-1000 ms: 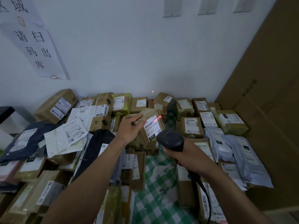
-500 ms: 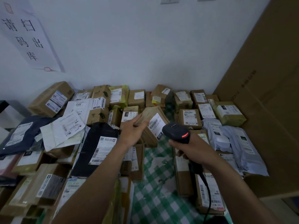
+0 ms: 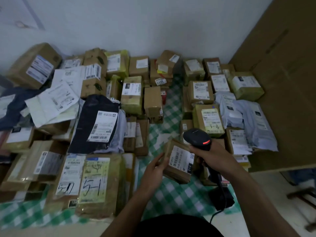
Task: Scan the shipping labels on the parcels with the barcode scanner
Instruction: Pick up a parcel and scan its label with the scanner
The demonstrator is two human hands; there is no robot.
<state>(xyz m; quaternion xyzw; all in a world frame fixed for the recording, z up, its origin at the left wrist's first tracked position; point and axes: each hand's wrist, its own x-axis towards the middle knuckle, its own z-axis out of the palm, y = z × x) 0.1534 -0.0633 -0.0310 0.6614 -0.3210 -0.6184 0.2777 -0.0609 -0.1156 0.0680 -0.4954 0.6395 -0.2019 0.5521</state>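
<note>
A tall cardboard sheet [image 3: 282, 82] stands well to the right of the small brown parcel [image 3: 176, 174] I take as my mark. Under that parcel I see the desk [image 3: 171, 199], covered in a green checked cloth. Other parcels [image 3: 131, 94] crowd the desk to the left of, behind and to the right of the small brown parcel, most of them with labels facing up. A black mailer bag [image 3: 92, 120] lies to its left and further back.

The small brown parcel itself sits near the front of the desk, tilted, with its shipping label [image 3: 181, 158] turned upward. My left hand [image 3: 153, 170] holds it by the left edge, the fingers long and barely bent. My right hand [image 3: 215, 156], just right of the parcel, is wrapped tight round the handle of the barcode scanner [image 3: 196, 136]. The scanner's head sits just above the parcel's upper right corner and shows a small red light [image 3: 206, 142].
</note>
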